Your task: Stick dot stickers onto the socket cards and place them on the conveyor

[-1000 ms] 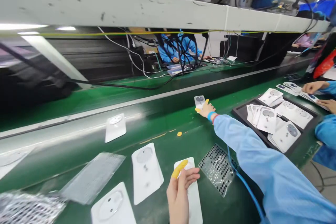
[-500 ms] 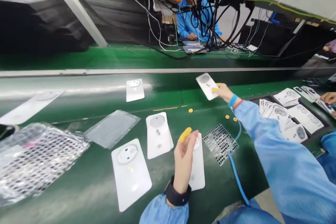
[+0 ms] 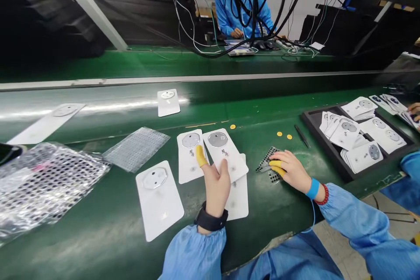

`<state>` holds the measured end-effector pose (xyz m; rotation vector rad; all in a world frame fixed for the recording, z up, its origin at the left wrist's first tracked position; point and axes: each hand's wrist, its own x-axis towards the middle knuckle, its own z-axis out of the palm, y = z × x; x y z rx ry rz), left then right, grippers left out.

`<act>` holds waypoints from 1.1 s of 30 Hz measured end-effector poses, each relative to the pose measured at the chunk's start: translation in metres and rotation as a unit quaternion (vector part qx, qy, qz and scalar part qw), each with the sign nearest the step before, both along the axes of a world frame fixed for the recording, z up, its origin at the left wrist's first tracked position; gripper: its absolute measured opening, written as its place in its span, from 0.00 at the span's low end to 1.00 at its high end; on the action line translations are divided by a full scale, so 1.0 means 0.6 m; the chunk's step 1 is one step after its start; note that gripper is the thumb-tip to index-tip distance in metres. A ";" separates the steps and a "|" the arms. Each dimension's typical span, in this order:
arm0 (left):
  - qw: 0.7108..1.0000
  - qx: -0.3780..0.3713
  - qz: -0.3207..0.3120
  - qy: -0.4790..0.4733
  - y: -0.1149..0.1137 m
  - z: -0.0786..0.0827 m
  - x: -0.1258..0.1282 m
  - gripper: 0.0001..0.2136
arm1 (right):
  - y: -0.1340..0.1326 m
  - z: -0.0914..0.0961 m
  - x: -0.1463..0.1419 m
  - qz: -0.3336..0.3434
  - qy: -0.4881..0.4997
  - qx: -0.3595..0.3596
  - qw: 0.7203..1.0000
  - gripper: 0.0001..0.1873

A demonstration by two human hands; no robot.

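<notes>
My left hand [image 3: 216, 186], with a yellow finger cot, grips the lower left edge of a white panel [image 3: 226, 155] that bears a grey disc and small dark marks. This panel overlaps another white panel [image 3: 239, 203] below it. Left of it lies a similar panel [image 3: 188, 166], just beside my yellow fingertip. My right hand [image 3: 292, 170], also wearing yellow finger cots, has its fingers closed on a clear sheet of black dots [image 3: 273, 176]. The sheet looks bent under the fingers, which hide part of it.
A larger white panel [image 3: 159, 201], a translucent sheet [image 3: 136, 148] and a bagged dotted sheet [image 3: 59, 188] lie leftward. Several panels fill a black tray [image 3: 315, 129] at right, near a black pen-like tool [image 3: 302, 135]. Yellow discs [image 3: 279, 134] dot the green surface. Someone in blue [image 3: 244, 4] sits opposite.
My right hand has come back from the far side down to the dotted sheet, without the panel. A panel with a grey disc is now in my left hand, which was empty.
</notes>
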<state>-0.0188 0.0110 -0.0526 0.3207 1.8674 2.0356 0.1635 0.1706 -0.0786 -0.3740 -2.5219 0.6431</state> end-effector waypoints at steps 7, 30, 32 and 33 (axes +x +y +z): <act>0.984 -0.044 -0.172 0.012 -0.001 0.021 0.039 0.10 | -0.037 0.050 0.014 -0.015 0.133 0.079 0.988 0.18; 0.949 0.006 -0.231 -0.214 0.004 0.026 0.073 0.15 | -0.075 0.061 -0.047 0.117 0.044 0.137 0.983 0.12; 0.954 -0.009 -0.229 -0.193 0.005 0.021 0.072 0.16 | -0.073 0.048 -0.049 0.121 0.035 0.122 0.984 0.12; 0.958 -0.019 -0.224 -0.177 0.005 0.018 0.070 0.16 | -0.070 0.040 -0.050 0.121 0.031 0.095 0.988 0.12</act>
